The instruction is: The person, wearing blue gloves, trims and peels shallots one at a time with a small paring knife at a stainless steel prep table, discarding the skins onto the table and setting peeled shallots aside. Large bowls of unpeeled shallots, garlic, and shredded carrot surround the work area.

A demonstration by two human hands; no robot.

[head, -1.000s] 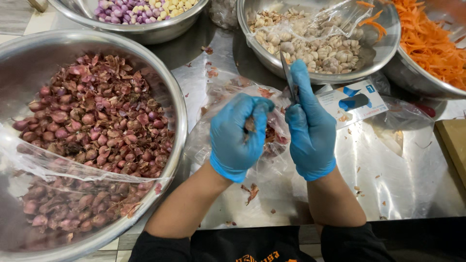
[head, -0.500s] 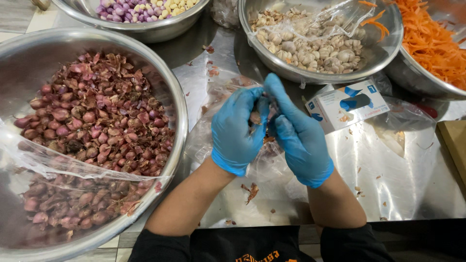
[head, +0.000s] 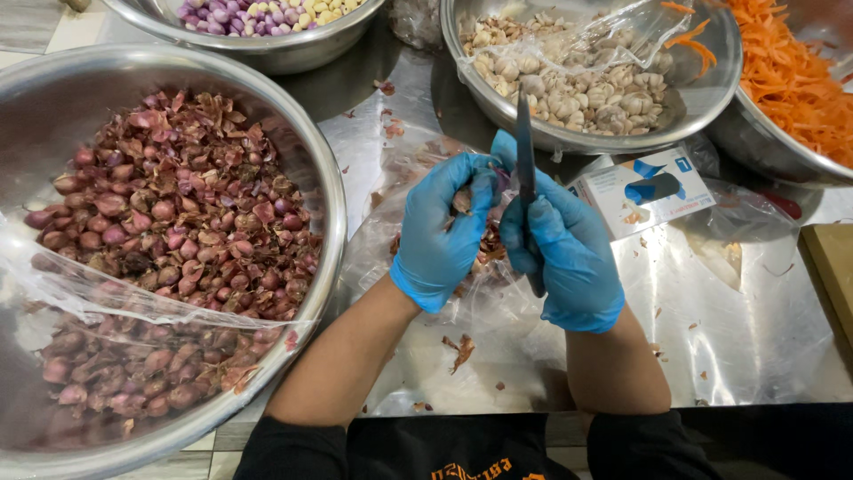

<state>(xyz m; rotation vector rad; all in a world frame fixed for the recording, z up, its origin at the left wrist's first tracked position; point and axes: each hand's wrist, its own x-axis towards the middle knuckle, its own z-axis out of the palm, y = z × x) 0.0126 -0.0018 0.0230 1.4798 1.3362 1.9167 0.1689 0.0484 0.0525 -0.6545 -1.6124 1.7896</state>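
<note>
Both my hands wear blue gloves over a clear plastic bag (head: 400,222) of peelings on the steel table. My left hand (head: 440,231) is closed around a small shallot (head: 463,199), held at the fingertips. My right hand (head: 564,253) grips a small knife (head: 525,156) with its dark blade pointing up and away, just right of the shallot. A large steel bowl (head: 53,98) of unpeeled red shallots (head: 178,222) stands at my left, partly covered by a plastic sheet.
A steel bowl of garlic cloves (head: 569,76) stands behind my hands, a bowl of shredded carrot (head: 791,71) at the far right, a bowl of peeled shallots and garlic (head: 258,13) at the back left. A small white-and-blue box (head: 640,191) lies right of my hands. A wooden board (head: 831,258) sits at the right edge.
The knife blade, folded down between my hands half a second ago, now stands up again. My hands stayed in place over the plastic bag.
</note>
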